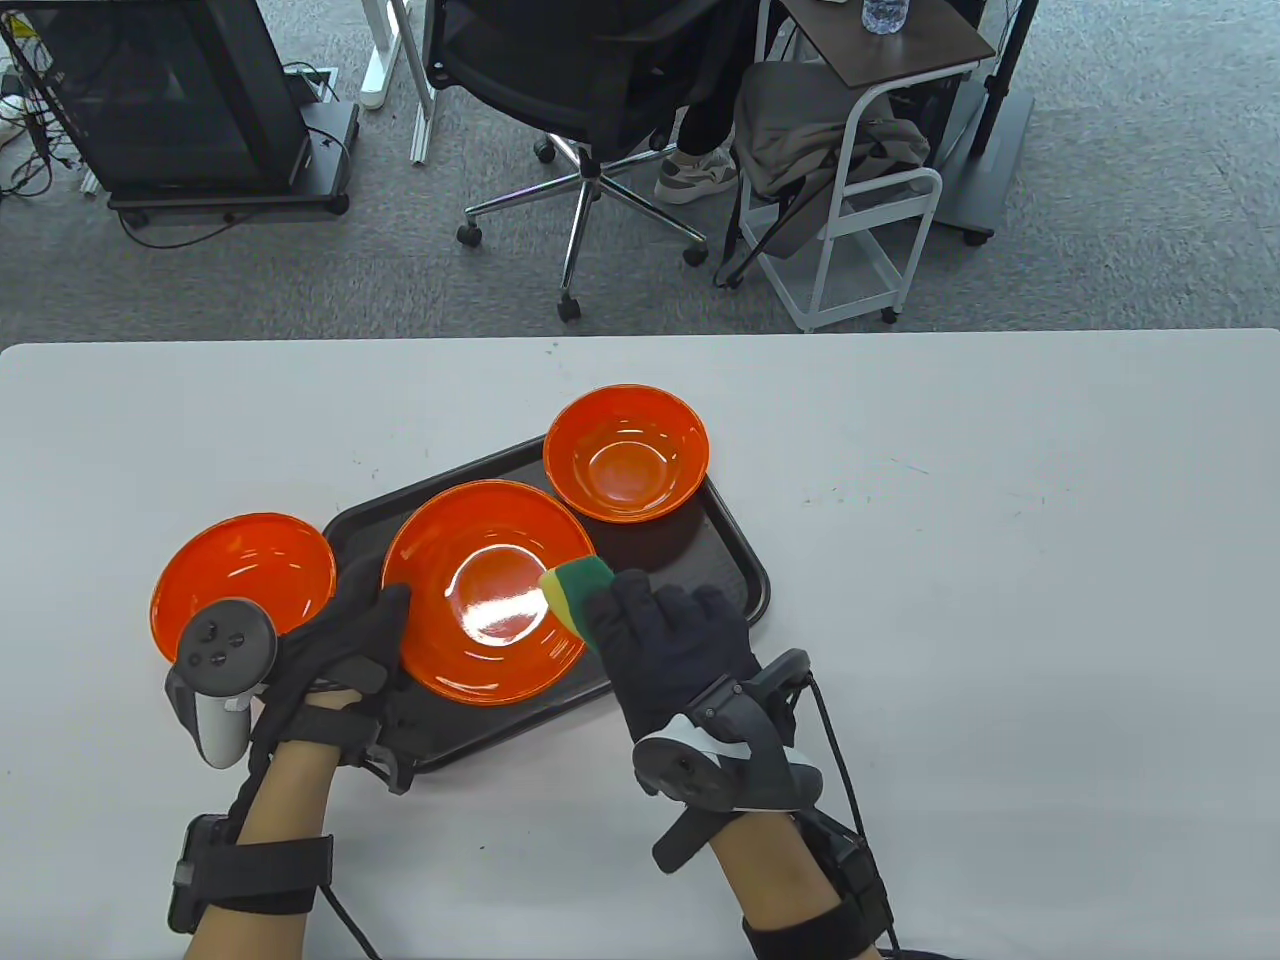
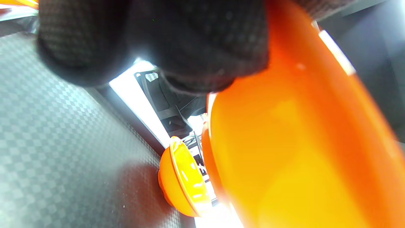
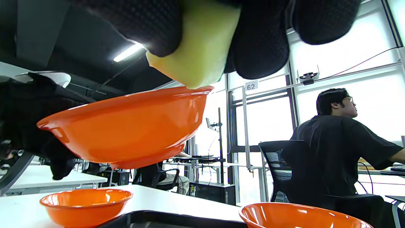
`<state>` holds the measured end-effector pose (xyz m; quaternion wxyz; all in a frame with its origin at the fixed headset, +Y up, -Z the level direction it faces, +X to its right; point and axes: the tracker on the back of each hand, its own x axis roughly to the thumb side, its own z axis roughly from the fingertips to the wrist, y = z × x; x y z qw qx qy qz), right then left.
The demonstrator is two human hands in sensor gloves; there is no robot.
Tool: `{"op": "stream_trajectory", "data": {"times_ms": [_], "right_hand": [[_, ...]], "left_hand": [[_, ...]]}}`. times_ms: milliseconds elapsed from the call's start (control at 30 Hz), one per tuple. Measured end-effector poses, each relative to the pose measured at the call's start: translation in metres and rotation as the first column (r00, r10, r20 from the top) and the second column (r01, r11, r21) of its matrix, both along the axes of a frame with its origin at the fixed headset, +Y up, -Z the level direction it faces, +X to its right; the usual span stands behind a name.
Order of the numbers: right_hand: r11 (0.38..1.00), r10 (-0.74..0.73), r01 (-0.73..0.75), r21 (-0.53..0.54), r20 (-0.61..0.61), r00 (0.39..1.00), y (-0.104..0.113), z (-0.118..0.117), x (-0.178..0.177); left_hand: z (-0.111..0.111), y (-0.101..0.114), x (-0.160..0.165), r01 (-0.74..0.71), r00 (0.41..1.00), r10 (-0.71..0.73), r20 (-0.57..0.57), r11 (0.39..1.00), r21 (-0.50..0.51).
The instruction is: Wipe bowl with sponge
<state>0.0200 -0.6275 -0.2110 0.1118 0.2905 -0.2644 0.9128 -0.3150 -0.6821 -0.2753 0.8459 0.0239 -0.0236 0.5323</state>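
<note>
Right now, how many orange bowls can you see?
3. One bowl sits on the table left of the tray, one bowl rests on the tray's far corner, and the left hand holds the middle bowl above the tray.

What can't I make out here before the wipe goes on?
- Left hand fingertips: behind the held bowl rim, table view.
- Sponge underside: covered by right hand; wrist view shows only one corner.
- Tray middle: under bowls.
- Left wrist view: blurred, glove-blocked.

Left hand (image 1: 345, 640) on the lifted bowl's (image 1: 490, 590) rim — right hand (image 1: 675, 640) with sponge (image 1: 572, 590) at its edge.
</note>
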Motion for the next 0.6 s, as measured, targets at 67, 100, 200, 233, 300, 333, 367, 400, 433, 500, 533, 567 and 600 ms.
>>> {"op": "stream_trajectory", "data": {"times_ms": [67,100,200,233,300,333,367,400,433,500,533,567,600], "right_hand": [[1.000,-0.011,0.011,0.001,0.008,1.000,0.000,-0.002,0.003],[1.000,-0.023,0.023,-0.005,0.009,1.000,-0.001,-0.002,0.005],[0.993,-0.111,0.111,-0.044,0.006,0.994,-0.003,-0.005,0.011],[0.982,-0.176,0.175,-0.073,-0.010,0.984,-0.005,-0.007,0.014],[0.937,-0.329,0.314,-0.154,-0.087,0.940,-0.010,-0.011,0.017],[0.893,-0.425,0.392,-0.222,-0.125,0.896,-0.013,-0.013,0.018],[0.853,-0.495,0.445,-0.272,-0.149,0.856,-0.016,-0.015,0.019],[0.782,-0.598,0.520,-0.344,-0.180,0.781,-0.021,-0.019,0.021],[0.719,-0.674,0.572,-0.395,-0.191,0.714,-0.024,-0.021,0.022],[0.666,-0.727,0.607,-0.433,-0.196,0.658,-0.027,-0.023,0.023],[0.648,-0.743,0.618,-0.445,-0.191,0.642,-0.028,-0.024,0.024],[0.625,-0.763,0.635,-0.453,-0.184,0.620,-0.029,-0.024,0.025],[0.608,-0.778,0.648,-0.458,-0.179,0.603,-0.030,-0.025,0.025]], "left_hand": [[0.000,-0.001,-0.002,-0.012,1.000,0.012,-0.008,1.000,-0.007],[0.000,-0.001,-0.003,-0.021,1.000,0.021,-0.008,1.000,-0.008],[0.000,-0.003,-0.006,-0.080,0.997,0.080,-0.003,0.996,-0.024],[-0.001,-0.004,-0.006,-0.103,0.995,0.103,0.006,0.994,-0.028],[-0.001,-0.006,-0.004,-0.126,0.991,0.127,0.028,0.991,-0.043],[-0.001,-0.007,-0.003,-0.141,0.989,0.143,0.043,0.989,-0.054],[-0.002,-0.007,-0.002,-0.155,0.986,0.158,0.051,0.986,-0.062],[-0.002,-0.009,0.000,-0.175,0.982,0.181,0.063,0.981,-0.081],[-0.002,-0.010,0.003,-0.181,0.978,0.190,0.082,0.978,-0.108],[-0.003,-0.010,0.007,-0.143,0.977,0.165,0.136,0.978,-0.154],[-0.002,-0.010,0.008,-0.130,0.977,0.154,0.147,0.978,-0.161],[-0.002,-0.009,0.010,-0.123,0.978,0.147,0.147,0.980,-0.159],[-0.002,-0.009,0.011,-0.123,0.977,0.149,0.155,0.979,-0.164]]}}
